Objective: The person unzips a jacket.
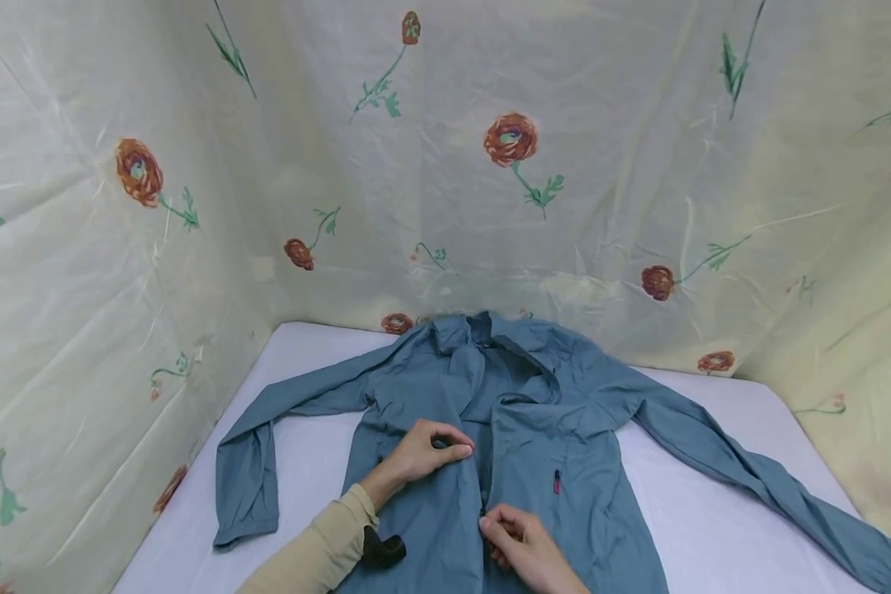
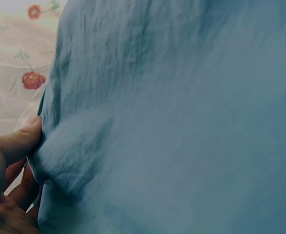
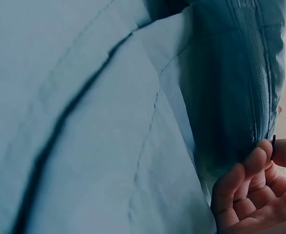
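Observation:
A blue-grey jacket lies spread out, its front partly open and its collar at the far side. My left hand pinches the edge of the left front panel between thumb and fingers; the left wrist view shows the fabric bulging beside that thumb. Lower down the opening, my right hand pinches a small dark zipper pull. Zipper teeth run up from those fingertips in the right wrist view. The lower end of the zipper is hidden.
The jacket rests on a white table. One sleeve is bent down at the left; the other sleeve stretches out to the right. A red-tabbed pocket zipper sits on the right panel. Flowered curtains hang behind and on both sides.

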Demonstrator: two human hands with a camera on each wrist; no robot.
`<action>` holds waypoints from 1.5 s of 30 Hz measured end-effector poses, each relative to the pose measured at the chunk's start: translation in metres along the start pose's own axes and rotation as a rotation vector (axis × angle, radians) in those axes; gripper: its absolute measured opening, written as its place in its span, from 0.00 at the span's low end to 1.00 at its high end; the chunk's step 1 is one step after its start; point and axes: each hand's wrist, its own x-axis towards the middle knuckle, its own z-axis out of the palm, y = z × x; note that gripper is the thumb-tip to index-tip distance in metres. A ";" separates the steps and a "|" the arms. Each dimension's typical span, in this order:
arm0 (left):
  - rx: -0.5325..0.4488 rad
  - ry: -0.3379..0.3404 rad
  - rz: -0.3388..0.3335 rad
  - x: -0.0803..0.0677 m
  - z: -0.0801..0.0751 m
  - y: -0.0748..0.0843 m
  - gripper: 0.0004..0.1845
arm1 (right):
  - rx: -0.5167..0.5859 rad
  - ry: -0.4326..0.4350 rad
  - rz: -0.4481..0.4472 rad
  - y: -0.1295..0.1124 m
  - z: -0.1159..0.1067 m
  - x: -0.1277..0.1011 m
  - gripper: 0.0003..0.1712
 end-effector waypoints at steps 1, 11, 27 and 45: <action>0.000 0.006 0.000 0.000 -0.001 -0.001 0.11 | -0.001 -0.007 0.000 0.000 0.000 0.000 0.20; -0.003 0.025 -0.015 -0.007 -0.004 -0.010 0.10 | 0.097 -0.105 0.017 0.012 0.010 -0.003 0.17; -0.033 0.092 -0.051 -0.005 -0.009 -0.014 0.10 | 0.071 -0.122 0.007 0.014 0.017 0.000 0.19; -0.063 0.176 -0.050 -0.005 -0.024 -0.024 0.09 | 0.069 -0.114 0.027 0.007 0.026 0.002 0.18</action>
